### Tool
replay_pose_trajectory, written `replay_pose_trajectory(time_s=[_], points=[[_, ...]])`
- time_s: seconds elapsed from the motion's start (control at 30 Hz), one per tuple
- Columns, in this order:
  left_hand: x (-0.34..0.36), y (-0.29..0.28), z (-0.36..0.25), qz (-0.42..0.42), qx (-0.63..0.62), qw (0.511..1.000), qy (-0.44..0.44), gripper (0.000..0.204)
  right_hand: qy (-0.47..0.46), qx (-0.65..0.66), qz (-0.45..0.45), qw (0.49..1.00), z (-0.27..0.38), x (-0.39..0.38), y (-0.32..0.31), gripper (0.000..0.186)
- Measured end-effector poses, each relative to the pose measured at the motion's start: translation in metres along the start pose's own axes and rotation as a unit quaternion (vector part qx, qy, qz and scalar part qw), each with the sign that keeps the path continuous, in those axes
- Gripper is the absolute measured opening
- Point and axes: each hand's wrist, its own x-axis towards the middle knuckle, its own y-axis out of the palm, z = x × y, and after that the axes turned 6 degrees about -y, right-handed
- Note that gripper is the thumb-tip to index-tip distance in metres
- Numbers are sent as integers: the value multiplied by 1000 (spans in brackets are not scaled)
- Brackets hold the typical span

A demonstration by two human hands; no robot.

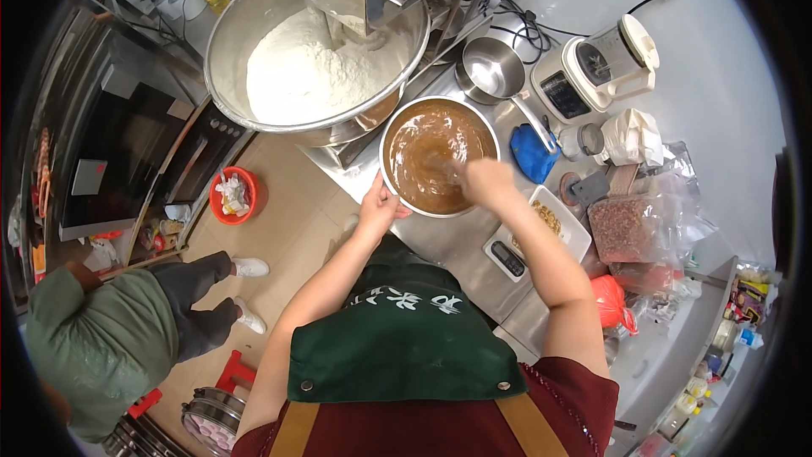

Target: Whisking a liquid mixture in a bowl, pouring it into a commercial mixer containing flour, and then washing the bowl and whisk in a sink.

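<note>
A round metal bowl [391, 183] of glossy brown liquid stands on the steel counter in front of me. My left hand [381, 206] grips the near-left side of its rim. Over the right part of the bowl, my right hand [488, 184] is closed around a stirring tool [440, 162]. The tool's lower end is in the liquid and too blurred to make out fully. Swirl marks run across the liquid's surface. Just beyond the bowl, to the left, a large mixer bowl [222, 100] holds a heap of white flour [304, 76] beneath the mixer head.
Close on the right are a steel saucepan [491, 68], a blue cloth [533, 152], a white blender [584, 76] and a digital scale [507, 260] beside a tray of nuts [545, 218]. A person [110, 338] and a red bin [237, 195] are at left.
</note>
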Motion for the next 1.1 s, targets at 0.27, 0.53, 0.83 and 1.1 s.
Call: replay_pose_trajectory(time_s=[0.27,0.53,0.83,1.1], points=[[-1,-4,3,1,-14,1000,-4,62,-19,21,79,996,7,-13,-21,22],[-7,-3,-7,23,-7,1000,-17,62,12,24,89,996,2,-18,-15,24],[-3,-5,-5,33,-5,999,-26,61,63,30,42,997,-15,-9,-13,20],[-3,-5,-5,31,2,999,-26,61,63,52,-6,997,-1,1,1,28]])
